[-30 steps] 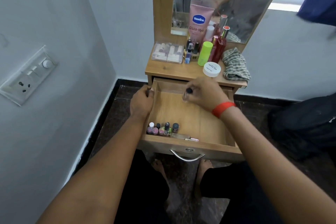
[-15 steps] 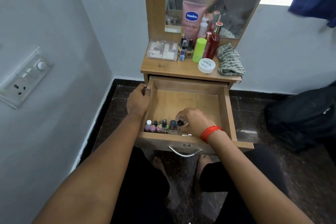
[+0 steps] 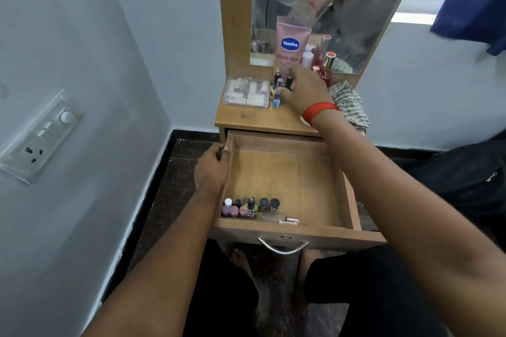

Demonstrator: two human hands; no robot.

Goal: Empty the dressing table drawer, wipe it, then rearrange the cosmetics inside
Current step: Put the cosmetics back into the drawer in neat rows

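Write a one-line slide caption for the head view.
Left hand steadies the open drawer; right hand reaches among tabletop cosmetics.

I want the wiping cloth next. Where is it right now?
The checked cloth lies on the dressing table top, at its right end, just right of the reaching right hand and below the mirror.

We're seeing bottles (image 3: 250, 208) lining drawer (image 3: 284, 172) front, right of left hand (image 3: 212, 171); right hand (image 3: 306, 90) hovering over tabletop (image 3: 254, 120) behind.
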